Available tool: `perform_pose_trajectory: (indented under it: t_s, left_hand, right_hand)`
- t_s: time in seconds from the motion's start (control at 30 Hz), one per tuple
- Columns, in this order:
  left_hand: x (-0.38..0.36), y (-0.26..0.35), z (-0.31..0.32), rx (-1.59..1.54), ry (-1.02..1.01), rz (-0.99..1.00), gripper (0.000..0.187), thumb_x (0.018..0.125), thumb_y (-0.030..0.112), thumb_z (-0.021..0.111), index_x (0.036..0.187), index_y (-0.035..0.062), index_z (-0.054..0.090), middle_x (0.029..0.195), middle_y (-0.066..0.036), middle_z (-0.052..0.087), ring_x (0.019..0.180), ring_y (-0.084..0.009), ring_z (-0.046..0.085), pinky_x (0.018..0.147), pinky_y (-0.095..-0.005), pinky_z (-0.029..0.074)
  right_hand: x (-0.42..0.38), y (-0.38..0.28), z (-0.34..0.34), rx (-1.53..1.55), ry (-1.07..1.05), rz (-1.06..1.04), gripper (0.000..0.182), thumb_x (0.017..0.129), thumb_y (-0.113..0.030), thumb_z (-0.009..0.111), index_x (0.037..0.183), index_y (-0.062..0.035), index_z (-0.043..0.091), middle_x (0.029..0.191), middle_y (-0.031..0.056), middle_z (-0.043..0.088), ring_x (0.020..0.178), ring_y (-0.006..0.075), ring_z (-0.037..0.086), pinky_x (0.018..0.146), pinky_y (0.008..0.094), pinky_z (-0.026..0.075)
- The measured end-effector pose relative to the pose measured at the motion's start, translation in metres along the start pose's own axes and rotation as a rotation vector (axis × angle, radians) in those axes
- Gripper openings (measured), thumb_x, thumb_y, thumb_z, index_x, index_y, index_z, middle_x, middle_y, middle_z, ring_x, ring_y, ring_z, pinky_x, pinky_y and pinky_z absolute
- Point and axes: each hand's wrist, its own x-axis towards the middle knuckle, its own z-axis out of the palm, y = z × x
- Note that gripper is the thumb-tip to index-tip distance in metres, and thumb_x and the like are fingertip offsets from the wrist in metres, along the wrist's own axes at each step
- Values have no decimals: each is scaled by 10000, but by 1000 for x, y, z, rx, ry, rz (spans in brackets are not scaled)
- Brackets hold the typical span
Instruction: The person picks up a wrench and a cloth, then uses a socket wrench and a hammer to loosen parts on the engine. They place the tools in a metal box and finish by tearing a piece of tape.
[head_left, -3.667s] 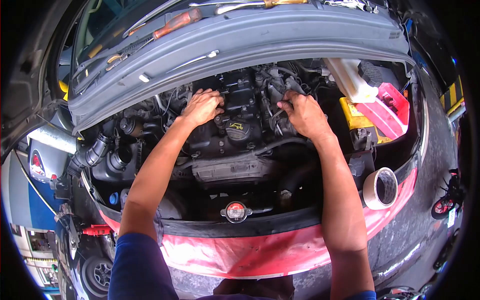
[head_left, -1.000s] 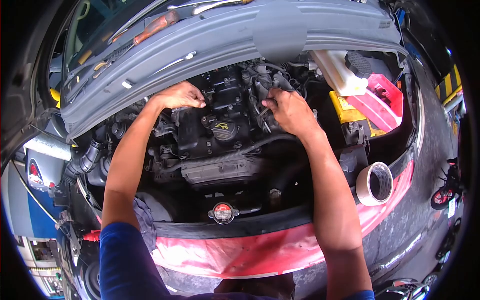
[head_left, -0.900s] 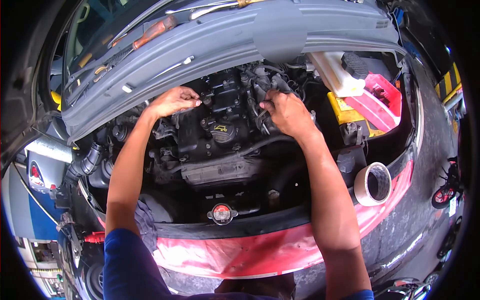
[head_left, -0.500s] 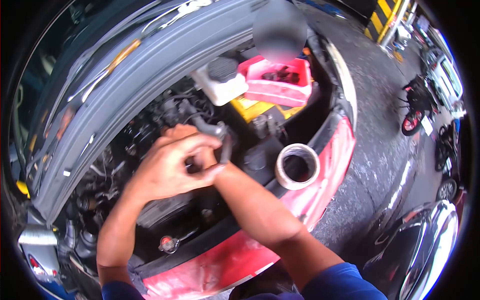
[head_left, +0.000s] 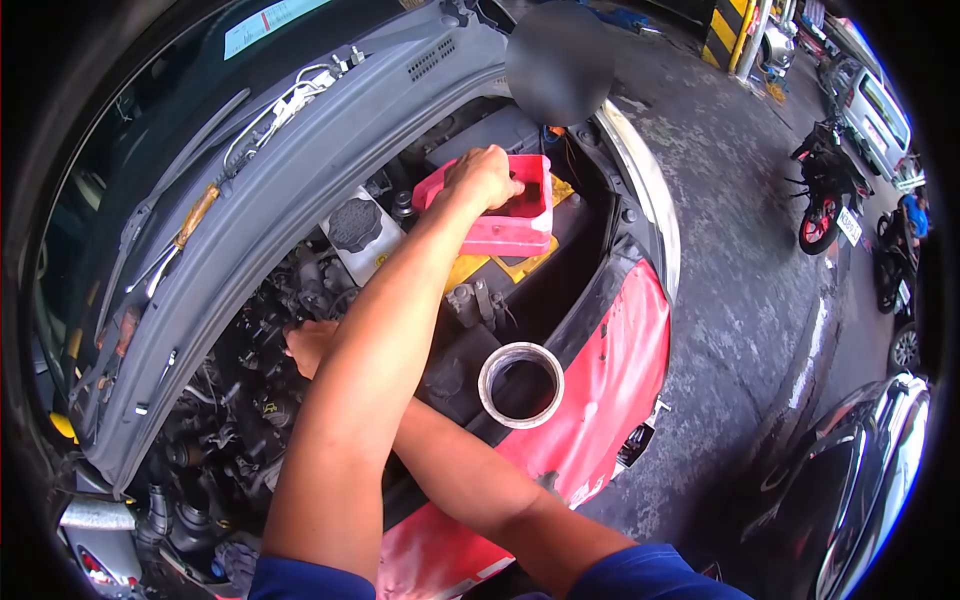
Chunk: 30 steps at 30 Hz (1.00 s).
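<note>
The pink tray (head_left: 505, 240) sits on the yellow battery (head_left: 527, 264), near the white tank (head_left: 378, 240) with its black cap (head_left: 355, 225). The left hand (head_left: 483, 180) is over the tray, with its fingers bent down and the thumb out to the side. The hand hides its own fingertips, so I cannot tell if it has hold of anything. The 2 arms cross, left over right. The right hand (head_left: 312, 347) is low by the engine (head_left: 272, 410). It looks partly curled, but the left arm covers some of it, so I cannot tell what it holds, if anything. The tray looks like thin, hard plastic. I think it would be light, bend a little if squeezed, and not break easily. Its sides may be slick if there is oil on them. The best place to grab it would be the top edges, with 1 hand on each of 2 facing sides. It should be kept flat, as loose bits could slide or spill. The inside is dark, and I cannot make out what is there. The tape roll (head_left: 521, 350) is well apart from the tray, closer to the red front edge (head_left: 610, 370).
</note>
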Motion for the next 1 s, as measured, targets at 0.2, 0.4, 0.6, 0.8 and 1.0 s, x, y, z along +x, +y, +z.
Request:
perform_pose_trajectory:
  t_s: [0.2,0.4,0.6,0.8,1.0]
  left_hand:
    - [-123,-12,-42,-388,229,297,454,939,394,695,1178,7,703,735,-222,692,729,-297,744,686,-436,534]
    - [-373,-69,-61,-363,431,-228,403,887,211,804,1252,76,701,890,-126,745,746,-193,728,696,-318,558]
    - [-608,-170,-27,7,842,-884,319,956,190,705,1194,-21,688,909,-165,674,770,-282,657,667,-365,513]
    - [-735,-152,4,0,905,-1128,300,989,172,646,1206,-35,663,889,-147,628,725,-241,623,646,-386,497]
    - [-789,-127,20,-49,859,-1228,286,995,176,637,1211,-7,671,877,-143,610,713,-259,607,638,-394,490]
  right_hand:
    - [13,-1,7,-61,-73,-91,157,868,-163,666,900,-11,644,762,227,678,818,417,695,690,529,544]
    - [14,-28,-18,129,-99,-12,294,979,-325,633,1027,-39,681,907,261,701,931,468,674,838,548,523]
    - [19,-44,-27,385,-301,3,298,973,-319,692,1037,-29,687,752,124,666,688,261,647,654,386,501]
    - [38,-133,-95,514,148,37,249,985,-267,677,1003,-20,703,667,45,582,599,157,551,566,347,446]
    - [172,-161,-89,-302,293,-375,187,966,-189,627,1056,-66,735,1081,170,732,1018,398,663,935,462,504]
